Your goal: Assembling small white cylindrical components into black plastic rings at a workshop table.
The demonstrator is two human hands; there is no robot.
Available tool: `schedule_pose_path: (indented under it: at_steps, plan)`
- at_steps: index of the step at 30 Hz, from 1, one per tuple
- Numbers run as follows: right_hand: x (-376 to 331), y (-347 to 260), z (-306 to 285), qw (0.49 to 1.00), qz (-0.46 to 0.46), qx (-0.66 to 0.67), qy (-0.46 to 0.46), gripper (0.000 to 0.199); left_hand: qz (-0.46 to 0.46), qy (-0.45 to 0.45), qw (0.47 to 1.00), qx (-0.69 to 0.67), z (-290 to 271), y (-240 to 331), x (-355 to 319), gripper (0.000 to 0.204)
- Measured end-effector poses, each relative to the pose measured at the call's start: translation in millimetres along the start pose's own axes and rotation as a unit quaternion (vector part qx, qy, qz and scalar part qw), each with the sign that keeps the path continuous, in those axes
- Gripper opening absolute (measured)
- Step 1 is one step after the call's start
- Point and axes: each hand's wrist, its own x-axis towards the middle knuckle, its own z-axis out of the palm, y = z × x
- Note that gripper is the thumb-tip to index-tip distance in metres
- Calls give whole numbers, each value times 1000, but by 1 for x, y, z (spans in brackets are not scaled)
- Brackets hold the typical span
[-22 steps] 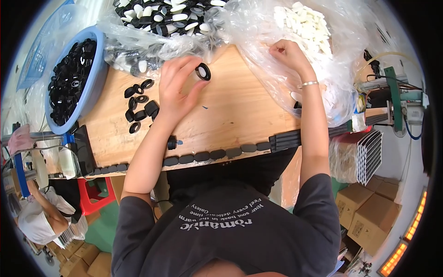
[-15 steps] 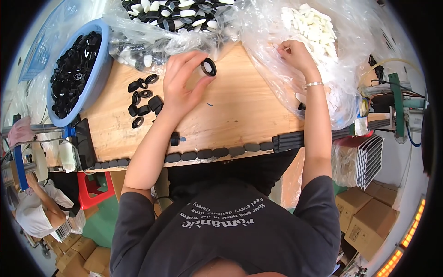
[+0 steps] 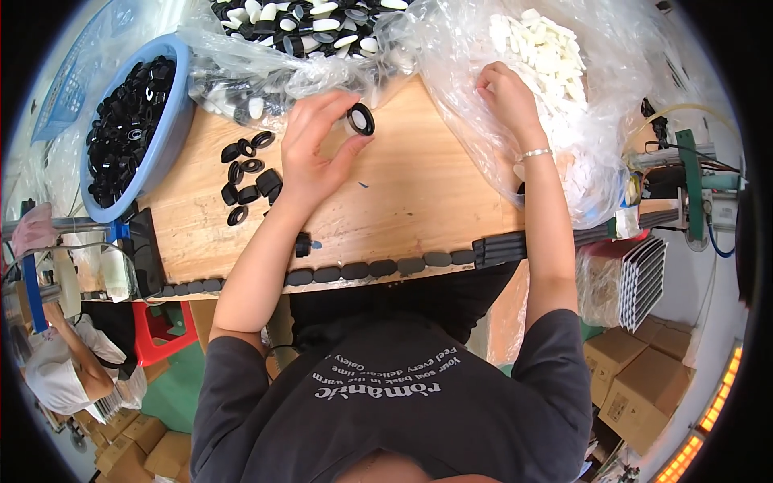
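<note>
My left hand (image 3: 316, 150) is raised over the wooden workbench (image 3: 403, 201) and pinches a black round cap (image 3: 360, 119) with a white insert between thumb and fingers. Just left of it lies a small cluster of black caps (image 3: 245, 181) on the wood. My right hand (image 3: 506, 90) rests on the clear plastic bag of white plugs (image 3: 541, 48) at the back right, fingers curled on the plastic; whether it grips a plug is hidden.
A blue basin (image 3: 173, 137) of black caps stands at the left. A plastic bag of mixed black and white caps (image 3: 306, 24) lies at the back. Black pads (image 3: 378, 268) line the front edge. Cardboard boxes (image 3: 636, 378) sit right, another person (image 3: 64, 378) lower left.
My left hand has drawn back slightly toward me with the black cap still pinched. My right hand has stayed on the bag of white plugs.
</note>
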Motion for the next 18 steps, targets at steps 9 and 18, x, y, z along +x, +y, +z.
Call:
schedule_pose_path:
  at_steps: [9,18]
  plan:
    - [-20,-138,-45,928,-18,354,111,6,-23,-25,999,-41,5,4,-5,45]
    - [-24,-177,-30,934,-81,327,117,7,33,14,999,13,3,6,-2,49]
